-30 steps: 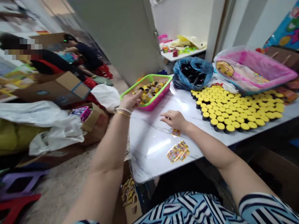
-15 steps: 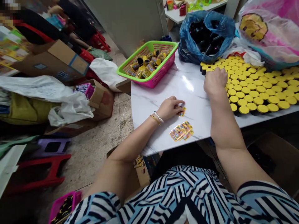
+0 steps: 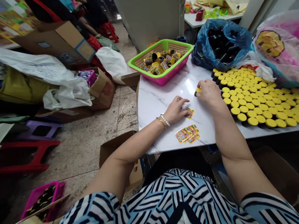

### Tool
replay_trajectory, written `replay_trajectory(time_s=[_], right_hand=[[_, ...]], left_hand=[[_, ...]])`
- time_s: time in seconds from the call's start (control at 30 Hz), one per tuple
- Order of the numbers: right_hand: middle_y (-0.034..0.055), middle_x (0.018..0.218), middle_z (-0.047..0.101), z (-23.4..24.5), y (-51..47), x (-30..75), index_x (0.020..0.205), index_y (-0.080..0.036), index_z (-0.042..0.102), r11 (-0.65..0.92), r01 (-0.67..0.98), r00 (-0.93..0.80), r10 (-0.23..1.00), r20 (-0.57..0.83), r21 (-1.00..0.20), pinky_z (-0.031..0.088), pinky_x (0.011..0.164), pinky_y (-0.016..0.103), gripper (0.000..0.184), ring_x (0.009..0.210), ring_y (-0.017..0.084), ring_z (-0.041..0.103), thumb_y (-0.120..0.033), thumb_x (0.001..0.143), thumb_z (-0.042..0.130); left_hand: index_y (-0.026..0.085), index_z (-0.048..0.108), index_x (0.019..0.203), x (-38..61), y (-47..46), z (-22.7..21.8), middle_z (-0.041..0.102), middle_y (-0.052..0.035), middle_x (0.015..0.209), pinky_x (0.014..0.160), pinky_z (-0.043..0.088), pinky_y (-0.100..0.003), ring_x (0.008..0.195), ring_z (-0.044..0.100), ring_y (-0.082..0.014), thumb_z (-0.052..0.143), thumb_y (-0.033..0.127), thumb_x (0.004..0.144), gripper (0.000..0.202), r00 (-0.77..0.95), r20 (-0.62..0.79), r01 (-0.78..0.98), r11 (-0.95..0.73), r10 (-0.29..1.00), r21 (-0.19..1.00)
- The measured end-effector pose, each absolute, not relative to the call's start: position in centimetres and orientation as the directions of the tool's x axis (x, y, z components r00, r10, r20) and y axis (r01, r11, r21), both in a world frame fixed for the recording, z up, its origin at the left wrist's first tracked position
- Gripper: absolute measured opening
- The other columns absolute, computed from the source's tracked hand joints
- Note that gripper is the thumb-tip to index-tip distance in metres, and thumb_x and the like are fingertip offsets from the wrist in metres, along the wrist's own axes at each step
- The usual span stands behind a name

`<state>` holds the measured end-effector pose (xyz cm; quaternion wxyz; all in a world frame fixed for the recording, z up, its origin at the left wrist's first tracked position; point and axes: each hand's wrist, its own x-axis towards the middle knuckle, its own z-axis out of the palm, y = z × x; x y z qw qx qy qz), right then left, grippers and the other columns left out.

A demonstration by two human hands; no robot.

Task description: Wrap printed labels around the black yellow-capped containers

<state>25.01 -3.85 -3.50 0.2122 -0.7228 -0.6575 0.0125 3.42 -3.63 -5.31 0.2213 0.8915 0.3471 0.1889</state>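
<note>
My right hand (image 3: 208,93) is shut on a black container with a yellow cap (image 3: 198,90), just left of the rows of the same yellow-capped containers (image 3: 253,102). My left hand (image 3: 176,109), with bracelets on its wrist, rests on the white marble table (image 3: 158,105). Its fingertips lie beside a small printed label (image 3: 190,113) and hold nothing. A loose pile of similar labels (image 3: 187,133) lies nearer the table's front edge.
A green-and-pink basket (image 3: 161,62) of labelled containers and a blue bag (image 3: 221,45) of black containers stand at the table's back. Cardboard boxes, white plastic bags, stools and a pink basket (image 3: 42,199) lie on the floor to the left. A person's legs show top left.
My left hand has moved from the basket to beside the small label. My right hand has drawn a yellow-capped container out of the rows, toward the table's middle.
</note>
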Motion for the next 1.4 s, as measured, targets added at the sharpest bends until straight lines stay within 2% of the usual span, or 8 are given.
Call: replay_trajectory(time_s=[0.17,0.37,0.57,0.67,0.77,1.03,1.2,1.4], right_hand=[[0.0186,0.113,0.068,-4.4,-3.4,25.7,0.120,-0.018,0.077,-0.009,0.939,0.133,0.931,0.340,-0.343,0.049,0.091,0.047,0.039,0.105,0.035,0.058,-0.033,0.085,0.072],[0.0197,0.123,0.070,-4.1,-3.5,25.6,0.117,-0.019,0.079,0.078,0.936,0.125,0.837,0.533,-0.342,0.048,0.097,0.055,0.038,0.113,0.039,0.059,-0.038,0.087,0.065],[0.0129,0.116,0.078,-3.4,-5.3,23.0,0.108,-0.034,0.079,0.323,0.832,0.113,0.697,0.708,-0.451,0.054,0.098,0.055,0.029,0.111,0.038,0.070,-0.046,0.096,0.056],[0.0096,0.101,0.081,-3.6,-6.5,20.3,0.104,-0.034,0.078,0.392,0.712,0.136,0.736,0.663,-0.582,0.058,0.081,0.050,0.026,0.084,0.033,0.076,-0.049,0.097,0.057],[0.0084,0.098,0.082,-3.6,-6.4,17.8,0.102,-0.029,0.078,0.377,0.569,0.153,0.825,0.544,-0.731,0.060,0.080,0.047,0.029,0.081,0.029,0.077,-0.053,0.094,0.063],[0.0053,0.079,0.077,-5.0,-3.8,16.7,0.096,-0.019,0.077,0.067,0.095,0.088,0.993,0.076,-0.993,0.055,0.054,0.029,0.055,0.070,0.019,0.070,-0.068,0.073,0.081],[0.0001,0.065,0.070,-4.6,-3.9,16.6,0.074,-0.018,0.072,0.109,-0.062,0.085,0.991,0.104,-0.992,0.053,0.056,0.026,0.042,0.059,0.012,0.061,-0.056,0.067,0.089],[-0.0007,0.069,0.072,-4.3,-3.9,16.6,0.078,-0.019,0.072,0.180,-0.111,0.177,0.971,0.159,-0.977,0.053,0.061,0.029,0.032,0.061,0.013,0.063,-0.045,0.069,0.088]], left_hand=[[0.020,0.078,0.093,4.0,-3.9,-5.5,0.063,-0.0075,0.108,0.092,0.052,-0.034,0.096,0.064,-0.0207,0.072,0.021,0.090,0.006,0.754,0.143,0.523,-0.719,0.640,0.457],[0.022,0.077,0.102,3.9,-4.2,-5.7,0.066,-0.0084,0.115,0.091,0.054,-0.033,0.097,0.067,-0.0203,0.073,0.031,0.092,0.013,0.729,0.168,0.536,-0.706,0.663,0.462],[0.022,0.076,0.084,3.5,-2.6,-6.7,0.070,-0.0095,0.103,0.087,0.057,-0.035,0.091,0.068,-0.0212,0.082,0.032,0.086,0.012,0.629,0.232,0.533,-0.629,0.742,0.566],[0.020,0.076,0.085,1.5,-1.6,-5.4,0.069,-0.0096,0.098,0.086,0.057,-0.034,0.087,0.068,-0.0196,0.082,0.030,0.086,0.012,0.302,0.392,0.541,-0.495,0.869,0.680],[0.019,0.076,0.087,-0.9,-0.7,-3.4,0.069,-0.0079,0.096,0.083,0.057,-0.033,0.086,0.067,-0.0175,0.077,0.025,0.089,0.006,0.069,0.489,0.447,-0.465,0.869,0.764],[0.019,0.077,0.086,-1.3,0.1,-3.6,0.071,-0.0049,0.090,0.074,0.057,-0.030,0.079,0.068,-0.0157,0.084,0.033,0.076,0.018,0.138,0.367,0.211,-0.389,0.920,0.897],[0.019,0.071,0.105,-0.6,-1.1,-2.8,0.072,-0.0050,0.097,0.081,0.059,-0.032,0.087,0.072,-0.0180,0.085,0.033,0.073,0.038,0.194,0.277,0.009,-0.284,0.941,0.959],[0.017,0.065,0.091,-0.7,-1.1,-1.9,0.072,-0.0044,0.093,0.082,0.055,-0.030,0.088,0.068,-0.0163,0.091,0.037,0.067,0.041,0.070,0.229,-0.074,-0.224,0.971,0.972]])
